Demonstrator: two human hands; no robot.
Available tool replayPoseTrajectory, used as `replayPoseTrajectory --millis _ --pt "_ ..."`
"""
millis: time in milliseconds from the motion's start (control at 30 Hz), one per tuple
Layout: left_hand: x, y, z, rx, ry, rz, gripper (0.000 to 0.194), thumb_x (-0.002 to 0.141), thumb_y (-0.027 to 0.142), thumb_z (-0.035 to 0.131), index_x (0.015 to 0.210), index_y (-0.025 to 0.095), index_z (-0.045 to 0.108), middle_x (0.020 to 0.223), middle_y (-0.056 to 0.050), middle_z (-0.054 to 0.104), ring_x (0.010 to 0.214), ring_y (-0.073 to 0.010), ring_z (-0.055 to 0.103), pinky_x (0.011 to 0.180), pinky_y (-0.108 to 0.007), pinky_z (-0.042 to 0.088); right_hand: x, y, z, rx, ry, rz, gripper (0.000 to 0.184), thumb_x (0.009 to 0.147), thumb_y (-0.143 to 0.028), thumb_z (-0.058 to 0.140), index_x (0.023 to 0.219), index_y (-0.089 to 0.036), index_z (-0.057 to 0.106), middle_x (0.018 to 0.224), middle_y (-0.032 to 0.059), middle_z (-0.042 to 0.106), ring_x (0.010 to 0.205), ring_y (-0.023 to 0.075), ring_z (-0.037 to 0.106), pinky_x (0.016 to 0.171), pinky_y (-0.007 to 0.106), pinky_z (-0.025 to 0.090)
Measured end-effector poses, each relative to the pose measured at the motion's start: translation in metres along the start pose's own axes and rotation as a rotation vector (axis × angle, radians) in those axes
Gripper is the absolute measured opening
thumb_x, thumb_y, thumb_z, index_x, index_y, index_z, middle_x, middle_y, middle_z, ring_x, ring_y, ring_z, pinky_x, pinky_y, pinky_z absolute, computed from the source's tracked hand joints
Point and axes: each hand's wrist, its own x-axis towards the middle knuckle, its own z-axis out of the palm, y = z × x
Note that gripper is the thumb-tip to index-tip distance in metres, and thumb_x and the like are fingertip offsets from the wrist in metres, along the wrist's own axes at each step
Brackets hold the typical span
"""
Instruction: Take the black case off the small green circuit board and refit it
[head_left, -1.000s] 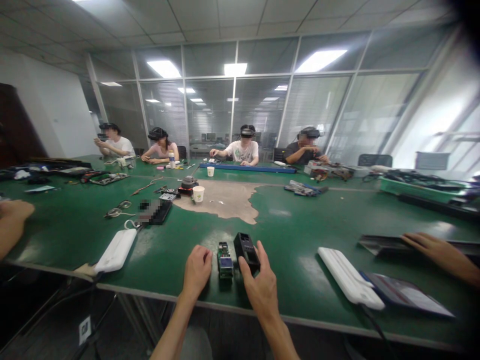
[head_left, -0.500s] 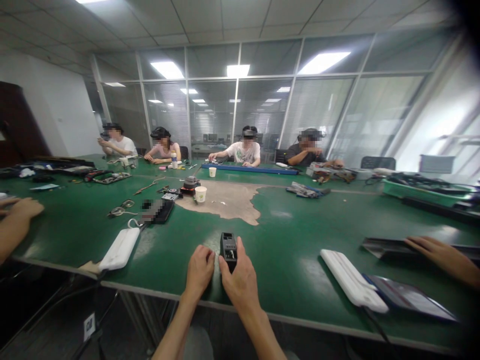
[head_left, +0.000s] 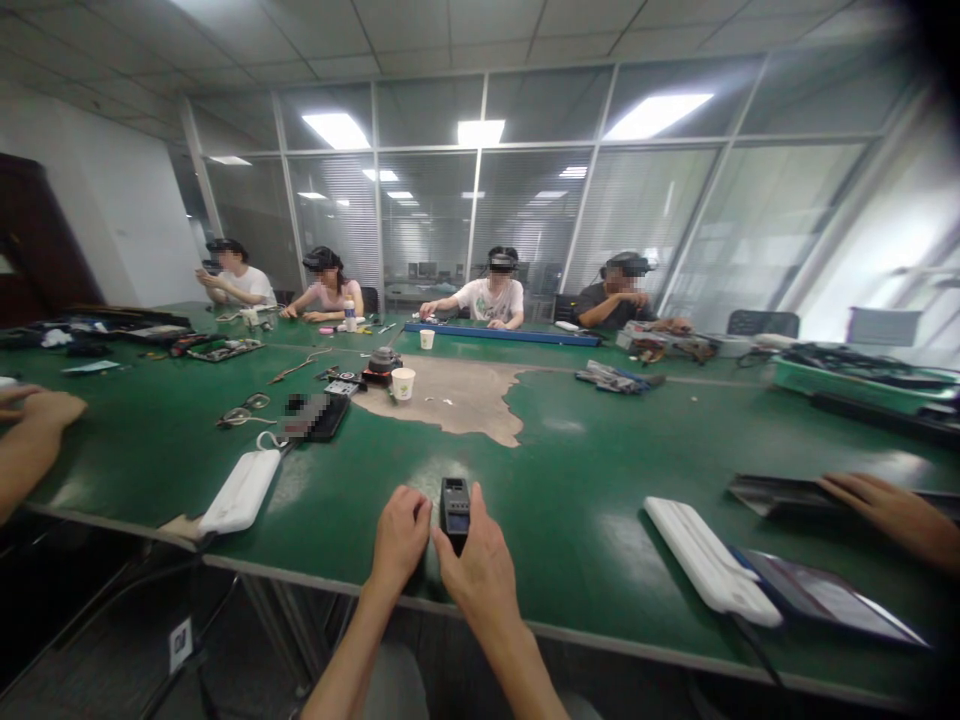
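Near the front edge of the green table (head_left: 592, 560), a small black rectangular device (head_left: 454, 503) stands with openings at its upper end and a dark, slightly shiny panel below them. My right hand (head_left: 480, 560) grips it, thumb on the near left side and fingers along the right side. Its lower part is hidden behind that hand. Just left of the device, my left hand (head_left: 403, 530) rests with its fingers curled in. Those fingertips are turned away, so anything inside them is hidden.
White power banks (head_left: 244, 490) lie left and right. Beyond are glasses (head_left: 244, 412), a phone (head_left: 326, 418), a paper cup (head_left: 403, 384) and a green basket (head_left: 862, 385). Other people's hands rest at the left (head_left: 45, 415) and right (head_left: 892, 505); several people sit opposite.
The device has shifted slightly in my right hand; its lower panel, earlier showing a white mark, now looks dark. My left hand stays almost where it was. The view has moved slightly.
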Motion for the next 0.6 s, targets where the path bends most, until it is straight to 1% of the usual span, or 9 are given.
replayPoseTrajectory --millis 100,167,300,433,600 --pt "0.0 0.001 0.0 0.003 0.001 -0.01 0.022 0.087 0.023 0.043 0.071 0.019 0.058 0.078 -0.003 0.057 0.074 -0.0141 0.053 0.069 -0.025 0.04 0.004 -0.001 -0.001 0.016 0.073 -0.019 0.075 0.086 -0.046 0.052 0.145 -0.006 0.027 0.14 0.0218 0.044 0.125 0.0332 0.046 0.101 0.049 0.04" --pt "0.0 0.001 0.001 0.006 0.005 -0.009 0.022 0.087 0.023 0.043 0.071 0.019 0.058 0.078 -0.003 0.057 0.074 -0.014 0.053 0.069 -0.025 0.039 0.005 -0.002 0.001 0.026 0.096 -0.021 0.076 0.086 -0.048 0.052 0.145 -0.005 0.027 0.142 0.0217 0.042 0.127 0.0329 0.044 0.102 0.049 0.039" --pt "-0.001 0.0 0.001 0.006 0.002 -0.002 0.024 0.088 0.024 0.043 0.07 0.019 0.058 0.078 -0.003 0.056 0.075 -0.0141 0.053 0.07 -0.025 0.039 -0.001 0.001 0.007 0.045 0.093 -0.029 0.077 0.087 -0.049 0.052 0.145 -0.005 0.027 0.139 0.0223 0.046 0.124 0.0317 0.047 0.101 0.048 0.04" --pt "-0.001 0.0 0.001 0.006 0.004 0.003 0.023 0.088 0.024 0.042 0.072 0.019 0.058 0.079 -0.003 0.056 0.076 -0.0142 0.053 0.071 -0.025 0.04 -0.008 0.006 0.014 0.046 0.081 0.005 0.072 0.089 -0.047 0.049 0.145 -0.006 0.029 0.135 0.0222 0.049 0.119 0.0312 0.052 0.097 0.047 0.043" --pt "-0.001 0.001 0.001 0.007 0.005 0.003 0.024 0.089 0.023 0.042 0.072 0.019 0.058 0.08 -0.003 0.056 0.075 -0.0139 0.054 0.072 -0.025 0.04 -0.008 0.004 0.014 0.075 0.055 0.041 0.067 0.091 -0.046 0.047 0.143 -0.006 0.032 0.135 0.0213 0.05 0.121 0.0305 0.052 0.098 0.045 0.043"
